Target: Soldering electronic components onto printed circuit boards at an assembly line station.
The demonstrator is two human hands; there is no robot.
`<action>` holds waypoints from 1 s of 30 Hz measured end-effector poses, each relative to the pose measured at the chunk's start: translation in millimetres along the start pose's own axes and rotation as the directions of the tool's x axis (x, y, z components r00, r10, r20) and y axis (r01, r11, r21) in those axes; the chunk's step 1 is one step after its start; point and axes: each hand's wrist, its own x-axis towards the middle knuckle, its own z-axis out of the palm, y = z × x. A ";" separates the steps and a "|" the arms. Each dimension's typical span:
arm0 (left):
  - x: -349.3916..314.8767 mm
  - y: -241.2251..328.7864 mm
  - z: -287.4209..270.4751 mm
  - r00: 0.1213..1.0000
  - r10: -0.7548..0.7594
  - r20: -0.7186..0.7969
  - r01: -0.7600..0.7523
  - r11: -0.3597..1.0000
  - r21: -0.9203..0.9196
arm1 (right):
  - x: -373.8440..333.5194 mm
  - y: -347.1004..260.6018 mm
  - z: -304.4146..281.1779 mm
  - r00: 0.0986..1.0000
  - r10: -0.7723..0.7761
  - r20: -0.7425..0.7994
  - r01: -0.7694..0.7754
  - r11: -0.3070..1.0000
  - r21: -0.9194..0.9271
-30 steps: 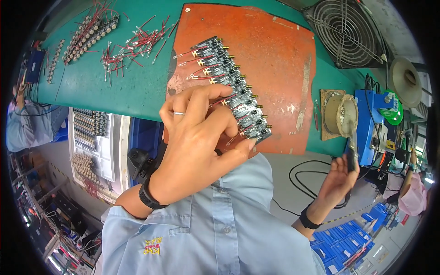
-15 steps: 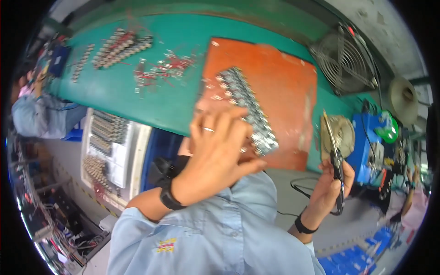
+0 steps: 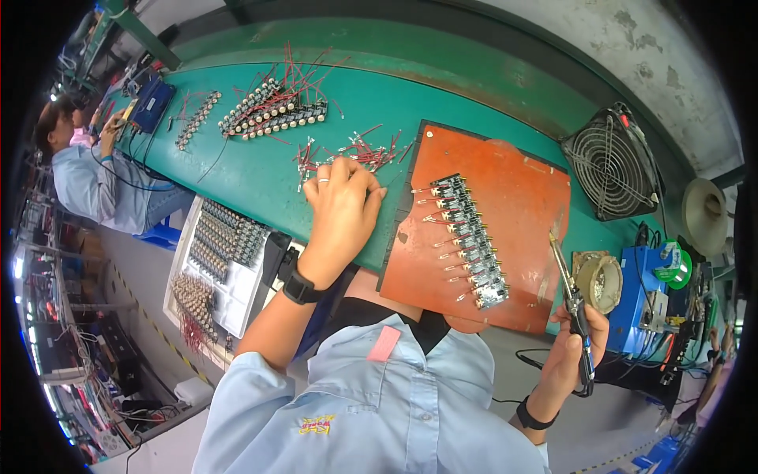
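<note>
My left hand (image 3: 344,207) is at the near edge of a pile of short red-and-black wire leads (image 3: 359,150) on the green table. Its fingers curl downward and close together; their tips, and anything in them, are hidden. My right hand (image 3: 579,340) grips a soldering iron (image 3: 583,332) by its dark handle, the metal tip pointing up and away over the right edge of an orange-brown board (image 3: 513,189). On that board lies a strip of small black circuit boards (image 3: 466,237), with leads sticking out along its left side. Neither hand touches the strip.
Right of the board are a round tin (image 3: 606,286), a blue soldering station (image 3: 634,304), a green spool (image 3: 675,265) and a black fan (image 3: 612,162). Wired strips (image 3: 272,110) lie at the far left. A tray (image 3: 223,288) of strips stands left below; a co-worker (image 3: 87,170) sits beyond.
My left hand has gone from over the circuit-board strip to the pile of leads, its spread fingers now curled. The whole view has shifted. The soldering iron stays in my right hand.
</note>
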 end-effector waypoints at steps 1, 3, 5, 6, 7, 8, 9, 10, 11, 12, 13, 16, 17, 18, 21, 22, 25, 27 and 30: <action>-2.5 3.5 -5.2 1.000 0.003 0.023 -0.002 0.999 -0.053 | -0.1 -1.0 1.2 1.000 0.001 -0.001 -0.001 1.000 0.006; -8.9 14.3 -19.5 0.997 0.012 0.073 0.000 0.987 -0.161 | 0.5 -3.9 5.0 1.000 0.004 -0.003 -0.004 1.000 0.016; -21.0 32.5 -35.8 0.990 -0.006 0.138 0.056 0.931 -0.362 | 0.0 -8.2 11.4 1.000 0.018 0.002 -0.018 1.000 0.010; -27.2 43.1 -43.6 0.979 -0.014 0.203 0.124 0.833 -0.540 | -0.6 -10.8 15.3 1.000 0.030 0.009 -0.030 1.000 0.006; -31.7 53.4 -50.0 0.977 -0.004 0.212 0.124 0.823 -0.554 | -1.3 -13.5 19.1 0.999 0.041 0.013 -0.041 0.999 -0.002; -36.1 63.8 -55.4 0.966 0.066 0.250 0.101 0.796 -0.597 | -2.0 -15.1 23.8 0.997 0.065 0.030 -0.065 0.998 0.013; -40.2 73.8 -59.3 0.948 0.139 0.286 0.082 0.762 -0.642 | -3.1 -16.3 28.3 0.995 0.093 0.043 -0.095 0.995 0.026; -43.2 83.2 -60.7 0.923 0.216 0.318 0.068 0.722 -0.688 | -4.3 -18.6 30.9 0.989 0.116 0.089 -0.118 0.993 0.018; -45.2 91.4 -60.6 0.914 0.236 0.330 0.075 0.700 -0.710 | -4.6 -20.6 32.2 0.981 0.143 0.132 -0.146 0.989 0.010; -47.4 98.3 -60.3 0.897 0.282 0.339 0.058 0.687 -0.724 | -4.1 -21.6 32.8 0.982 0.156 0.107 -0.154 0.988 -0.021; -49.4 104.5 -58.9 0.879 0.327 0.346 0.040 0.674 -0.737 | -2.9 -21.6 32.6 0.969 0.170 0.181 -0.176 0.984 0.017; -53.4 119.0 -50.3 0.851 0.388 0.353 0.022 0.646 -0.763 | -1.3 -23.5 30.6 0.946 0.210 0.246 -0.224 0.974 0.030; -54.5 121.7 -48.6 0.849 0.390 0.356 0.023 0.647 -0.762 | -1.7 -23.3 31.2 0.938 0.235 0.253 -0.249 0.968 0.023; -55.4 123.4 -47.5 0.849 0.388 0.359 0.023 0.652 -0.758 | -2.1 -23.0 32.0 0.929 0.259 0.265 -0.273 0.962 0.019; -58.6 127.1 -43.6 0.837 0.367 0.405 0.092 0.637 -0.766 | -4.3 -22.1 32.6 0.944 0.201 0.261 -0.194 0.980 -0.051; -59.5 127.4 -42.5 0.832 0.355 0.426 0.127 0.625 -0.770 | -4.9 -21.2 32.8 0.953 0.165 0.256 -0.146 0.985 -0.091; -61.8 127.1 -38.9 0.827 0.341 0.447 0.147 0.637 -0.757 | -7.2 -18.5 32.9 0.950 0.113 0.292 -0.075 0.988 -0.137; -63.5 126.3 -37.1 0.822 0.335 0.460 0.160 0.639 -0.753 | -8.5 -16.7 32.7 0.948 0.089 0.305 -0.040 0.986 -0.164; -64.3 123.0 -37.4 0.834 0.325 0.446 0.132 0.667 -0.733 | -9.4 -13.1 33.7 0.977 0.103 0.189 -0.051 0.964 -0.259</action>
